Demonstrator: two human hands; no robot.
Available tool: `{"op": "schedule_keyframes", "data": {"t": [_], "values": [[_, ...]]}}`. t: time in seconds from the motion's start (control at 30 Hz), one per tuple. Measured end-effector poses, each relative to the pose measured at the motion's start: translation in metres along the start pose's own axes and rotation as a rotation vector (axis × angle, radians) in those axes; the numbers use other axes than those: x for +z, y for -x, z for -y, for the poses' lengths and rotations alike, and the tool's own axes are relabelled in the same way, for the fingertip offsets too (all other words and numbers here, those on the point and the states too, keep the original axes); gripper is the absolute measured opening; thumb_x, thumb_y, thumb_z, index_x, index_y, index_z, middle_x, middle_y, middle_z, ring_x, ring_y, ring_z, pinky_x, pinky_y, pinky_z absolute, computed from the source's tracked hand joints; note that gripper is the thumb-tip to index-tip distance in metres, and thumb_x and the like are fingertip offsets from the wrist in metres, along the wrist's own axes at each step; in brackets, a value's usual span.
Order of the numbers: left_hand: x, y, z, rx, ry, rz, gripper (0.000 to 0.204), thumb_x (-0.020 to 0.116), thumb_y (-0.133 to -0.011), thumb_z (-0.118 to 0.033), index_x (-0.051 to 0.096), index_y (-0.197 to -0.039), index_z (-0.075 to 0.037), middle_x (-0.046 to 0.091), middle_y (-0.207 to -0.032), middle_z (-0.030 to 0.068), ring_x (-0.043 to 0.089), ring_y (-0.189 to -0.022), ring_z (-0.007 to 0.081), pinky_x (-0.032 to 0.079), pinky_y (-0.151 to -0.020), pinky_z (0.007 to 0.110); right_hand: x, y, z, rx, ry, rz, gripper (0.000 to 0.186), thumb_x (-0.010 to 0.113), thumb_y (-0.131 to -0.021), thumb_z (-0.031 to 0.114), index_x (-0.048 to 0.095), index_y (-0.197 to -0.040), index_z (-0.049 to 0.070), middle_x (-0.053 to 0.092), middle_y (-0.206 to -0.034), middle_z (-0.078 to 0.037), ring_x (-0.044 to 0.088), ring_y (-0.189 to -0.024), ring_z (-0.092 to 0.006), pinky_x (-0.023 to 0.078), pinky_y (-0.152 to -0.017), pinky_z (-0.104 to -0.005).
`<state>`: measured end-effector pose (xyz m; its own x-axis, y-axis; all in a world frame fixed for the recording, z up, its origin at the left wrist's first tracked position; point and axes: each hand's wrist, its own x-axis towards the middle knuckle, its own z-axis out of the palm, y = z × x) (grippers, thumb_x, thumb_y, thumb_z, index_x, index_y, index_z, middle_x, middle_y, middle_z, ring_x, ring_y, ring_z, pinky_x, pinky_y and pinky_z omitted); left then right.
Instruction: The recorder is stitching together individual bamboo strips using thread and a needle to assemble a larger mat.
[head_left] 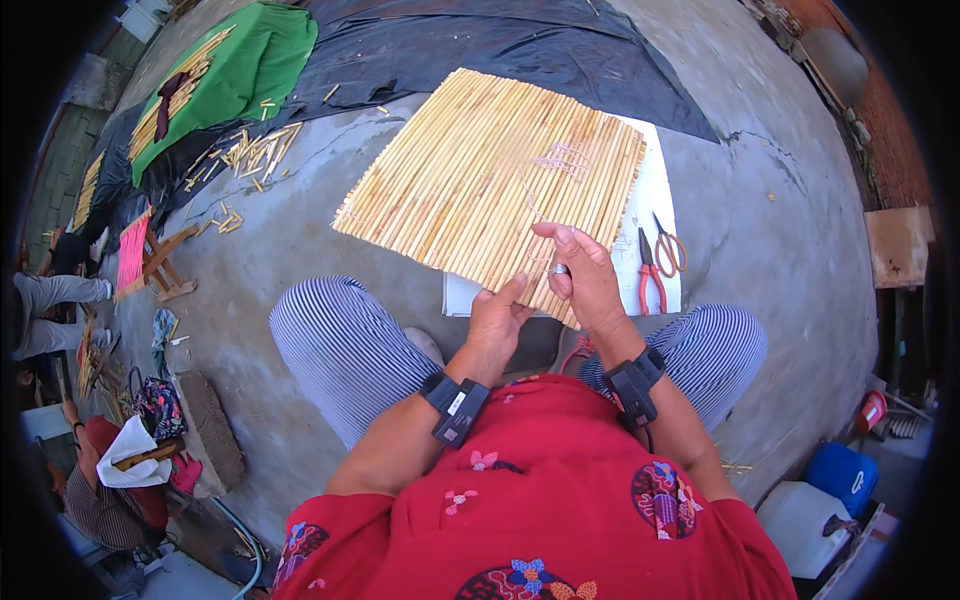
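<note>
— Where is the mat, and how do your hands stand on it?

— The mat [490, 175] of pale straight stalks lies flat on the concrete floor [300, 250] just in front of your knees, tilted so one corner points to you. It rests partly on a white sheet [655, 200]. Your left hand [497, 320] is at the near edge of the mat, fingers close together and pointing up to the stalks. Your right hand [583, 275] is just beside it, a little farther and to the right; thumb and fingers are pinched narrow. A thin thread [535, 205] runs from there over the mat, but I cannot tell for sure that you hold it.

— And around the mat?

— On the right, on the white sheet, lie pliers [648, 275] with orange handles and scissors [668, 245], near each other. Far behind the mat a black sheet [480, 45] is spread. Far left there is a green cloth [250, 65] with more stalks on it, and cut stalk pieces [250, 155] lie scattered on the floor beside it. At the near right stand a white canister [800, 520] and a blue one [845, 475].
</note>
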<state>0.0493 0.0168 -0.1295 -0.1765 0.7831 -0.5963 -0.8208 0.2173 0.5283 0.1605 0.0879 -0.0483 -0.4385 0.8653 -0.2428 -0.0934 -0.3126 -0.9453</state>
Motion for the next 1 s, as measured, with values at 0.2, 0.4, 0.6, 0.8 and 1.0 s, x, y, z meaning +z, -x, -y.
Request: {"op": "schedule_keyframes", "data": {"t": [0.2,0.4,0.6,0.8,1.0], "values": [[-0.009,0.008,-0.006,-0.039,-0.139,-0.07,0.032,0.063,-0.093,-0.019,0.055,-0.121,-0.006,0.066,-0.11,0.0089,0.065,-0.094,0.0183,0.052,-0.082,0.034,0.005,-0.006,-0.001,0.007,-0.049,-0.001,0.044,0.047,-0.103,0.032,0.057,-0.122,-0.006,0.039,-0.059,0.007,0.035,-0.048,-0.0018,0.031,-0.046,-0.0188],[-0.008,0.008,-0.006,0.056,-0.116,-0.199,0.029,0.065,-0.09,-0.014,0.052,-0.115,-0.008,0.062,-0.1,0.005,0.062,-0.084,0.0147,0.052,-0.072,0.03,0.017,-0.006,-0.001,0.009,0.076,0.067,0.044,0.048,-0.103,0.035,0.059,-0.12,-0.005,0.041,-0.058,0.006,0.036,-0.048,-0.002,0.03,-0.046,-0.0185],[-0.009,0.008,-0.008,0.086,-0.172,-0.186,0.029,0.066,-0.09,-0.015,0.051,-0.114,-0.008,0.061,-0.098,0.004,0.059,-0.08,0.0124,0.049,-0.067,0.027,0.032,-0.014,0.001,-0.06,0.182,0.092,0.045,0.049,-0.102,0.037,0.063,-0.115,-0.003,0.041,-0.057,0.006,0.036,-0.047,-0.0024,0.03,-0.045,-0.0189],[-0.014,0.005,-0.008,0.115,-0.234,-0.194,0.028,0.068,-0.091,-0.019,0.051,-0.11,-0.008,0.06,-0.094,0.0029,0.057,-0.074,0.0113,0.048,-0.063,0.026,0.041,-0.02,0.001,-0.047,0.135,0.087,0.043,0.053,-0.101,0.035,0.063,-0.112,-0.005,0.043,-0.057,0.006,0.035,-0.046,-0.0018,0.029,-0.044,-0.0188],[-0.016,0.005,-0.01,0.125,-0.224,-0.204,0.03,0.067,-0.091,-0.017,0.048,-0.112,-0.006,0.061,-0.095,0.0036,0.058,-0.074,0.0115,0.048,-0.063,0.027,0.04,-0.022,0.002,-0.044,0.141,0.09,0.041,0.055,-0.1,0.034,0.063,-0.112,-0.004,0.043,-0.057,0.005,0.034,-0.046,-0.0021,0.029,-0.044,-0.0188]]}}
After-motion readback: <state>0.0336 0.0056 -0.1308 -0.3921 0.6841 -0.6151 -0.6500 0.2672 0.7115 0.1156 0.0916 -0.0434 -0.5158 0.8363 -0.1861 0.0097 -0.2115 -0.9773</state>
